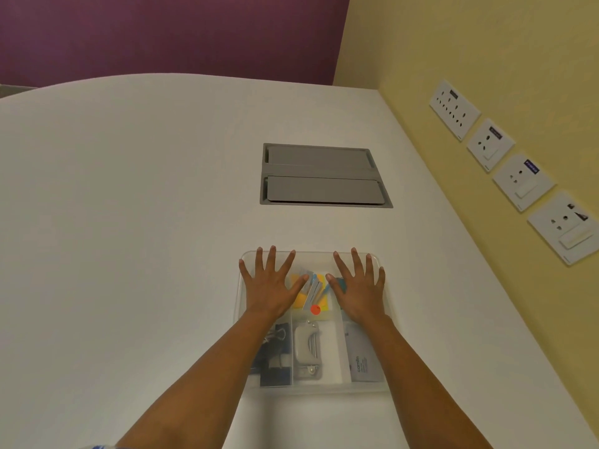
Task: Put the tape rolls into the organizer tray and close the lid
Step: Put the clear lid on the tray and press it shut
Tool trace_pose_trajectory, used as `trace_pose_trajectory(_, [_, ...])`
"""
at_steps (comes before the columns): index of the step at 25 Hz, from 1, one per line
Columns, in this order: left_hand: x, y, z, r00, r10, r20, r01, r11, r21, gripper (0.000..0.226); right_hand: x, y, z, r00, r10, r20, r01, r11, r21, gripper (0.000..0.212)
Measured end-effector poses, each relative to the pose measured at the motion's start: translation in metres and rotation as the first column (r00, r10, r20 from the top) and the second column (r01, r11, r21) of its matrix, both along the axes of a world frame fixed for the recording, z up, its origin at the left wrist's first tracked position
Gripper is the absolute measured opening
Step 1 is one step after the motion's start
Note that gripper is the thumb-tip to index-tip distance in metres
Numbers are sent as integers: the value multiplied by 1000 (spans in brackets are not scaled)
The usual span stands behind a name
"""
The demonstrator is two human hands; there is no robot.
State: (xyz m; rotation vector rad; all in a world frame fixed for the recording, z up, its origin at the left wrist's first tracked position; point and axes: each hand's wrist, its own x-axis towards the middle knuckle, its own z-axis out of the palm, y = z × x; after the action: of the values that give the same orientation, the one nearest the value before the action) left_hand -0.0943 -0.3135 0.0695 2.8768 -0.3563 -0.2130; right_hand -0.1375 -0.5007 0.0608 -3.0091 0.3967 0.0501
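A clear plastic organizer tray [312, 388] lies on the white table in front of me, with its transparent lid [312, 256] lying over it. My left hand [270, 286] rests flat on the lid's far left part, fingers spread. My right hand [359, 288] rests flat on the far right part, fingers spread too. Through the lid I see yellow sticky notes [324, 314] with an orange dot, a grey hole punch [307, 346], black binder clips [275, 351] and a grey box [363, 358]. A teal object [340, 283] shows partly beside my right thumb. No tape roll is plainly visible.
A grey cable hatch [321, 175] with two flaps is set into the table beyond the tray. A yellow wall with several socket plates [522, 181] runs along the table's right edge. A purple wall stands behind the table's curved far edge.
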Motion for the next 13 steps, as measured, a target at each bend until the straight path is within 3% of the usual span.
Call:
trace_pose_trajectory(5, [1,-1,0,1000,-8,18,7,1000,28,120,2,1,5,1000,-22,-8,22,1000,10,104])
trace_pose_trajectory(8, [3,-2,3,1000,-1,-21,2,999,33,88,9,1,7,997,-73,17,72,996,61,60])
trace_pose_trajectory(10, [4,0,2,1000,3,-27,-2,999,42,70,12,2,8,995,-97,23,95,993,76,49])
trace_pose_trajectory(13, [5,0,2,1000,3,-21,-2,999,34,61,11,3,9,992,-115,55,110,990,82,42])
